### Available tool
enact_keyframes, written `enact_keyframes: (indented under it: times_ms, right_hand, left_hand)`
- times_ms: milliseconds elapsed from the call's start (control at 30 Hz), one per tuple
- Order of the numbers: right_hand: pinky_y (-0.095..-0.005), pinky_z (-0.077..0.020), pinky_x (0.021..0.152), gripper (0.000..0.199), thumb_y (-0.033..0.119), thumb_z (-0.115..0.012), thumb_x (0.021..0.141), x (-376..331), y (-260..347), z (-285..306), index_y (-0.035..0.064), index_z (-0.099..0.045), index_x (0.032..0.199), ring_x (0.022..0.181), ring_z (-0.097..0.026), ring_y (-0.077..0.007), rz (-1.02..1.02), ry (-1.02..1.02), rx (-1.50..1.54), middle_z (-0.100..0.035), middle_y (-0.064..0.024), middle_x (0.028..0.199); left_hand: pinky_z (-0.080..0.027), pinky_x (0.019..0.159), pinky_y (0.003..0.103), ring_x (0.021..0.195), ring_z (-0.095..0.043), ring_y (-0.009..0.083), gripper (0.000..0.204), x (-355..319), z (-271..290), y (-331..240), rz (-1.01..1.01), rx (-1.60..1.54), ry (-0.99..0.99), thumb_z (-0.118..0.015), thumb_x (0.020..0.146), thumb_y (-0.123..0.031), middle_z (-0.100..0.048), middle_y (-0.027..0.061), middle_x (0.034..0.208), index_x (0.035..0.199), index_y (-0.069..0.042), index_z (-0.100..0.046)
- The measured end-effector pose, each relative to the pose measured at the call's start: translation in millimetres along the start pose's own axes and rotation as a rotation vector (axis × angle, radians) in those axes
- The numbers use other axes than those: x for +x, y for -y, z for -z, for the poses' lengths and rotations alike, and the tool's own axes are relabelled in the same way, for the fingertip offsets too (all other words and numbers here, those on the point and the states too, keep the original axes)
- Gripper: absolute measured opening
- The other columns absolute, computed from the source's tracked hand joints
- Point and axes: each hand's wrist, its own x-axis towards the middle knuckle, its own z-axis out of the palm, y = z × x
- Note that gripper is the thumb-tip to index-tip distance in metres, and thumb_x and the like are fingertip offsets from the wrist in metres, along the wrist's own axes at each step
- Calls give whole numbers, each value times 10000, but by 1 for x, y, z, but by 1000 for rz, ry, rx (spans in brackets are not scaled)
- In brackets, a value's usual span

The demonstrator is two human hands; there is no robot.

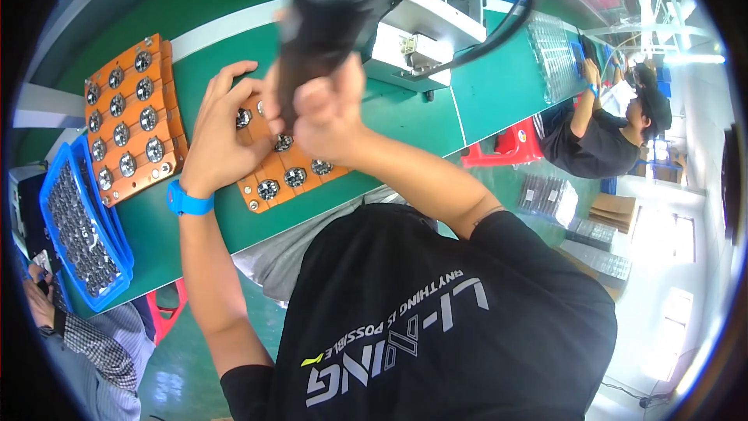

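Note:
My left hand (222,129), with a blue wristband, lies flat on the left part of an orange fixture plate (257,191) that holds several round metal parts. My right hand (326,113) grips a black electric screwdriver (323,23) held upright over the same plate, its tip hidden behind my fingers. A black cable (499,27) runs from the tool up to the right. My black shirt fills the lower middle of the view.
A second orange fixture plate (132,121) with round parts lies to the left on the green bench (483,86). A blue tray (78,226) of small parts sits at the left edge. A white machine (428,23) stands behind. A seated person (600,144) works at right; another person's hand (39,304) is lower left.

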Motion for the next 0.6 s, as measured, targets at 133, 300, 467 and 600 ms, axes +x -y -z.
enact_keyframes:
  times_ms: [133,300,467,600]
  right_hand:
    - [-281,-420,413,917,798,-312,849,19,65,45,83,-213,1414,395,-472,-161,99,-208,-286,-501,-81,551]
    - [-251,-387,388,813,691,-422,906,36,100,121,-14,-315,1295,401,-482,-134,337,-332,-367,-513,-80,537]
    - [-292,-405,405,795,733,-360,893,34,104,141,25,-317,1254,396,-472,-177,385,-402,-428,-497,-99,536]
    - [-324,-417,423,751,729,-362,902,34,93,137,55,-331,1234,398,-467,-200,307,-367,-489,-474,-107,528]
  left_hand:
    - [-397,1037,409,1263,-439,362,533,6,2,-12,-18,68,34,-749,591,-27,-466,141,1363,1102,-27,-596]
    - [-405,1033,413,1282,-435,353,571,12,-1,-23,40,89,46,-760,595,1,-450,130,1386,1145,-33,-606]
    - [-401,1050,415,1292,-430,348,588,18,-6,-29,32,71,61,-767,593,10,-436,128,1400,1159,-32,-612]
    - [-404,1055,414,1301,-421,341,583,17,-6,-26,26,30,60,-768,593,10,-425,125,1409,1155,-31,-621]
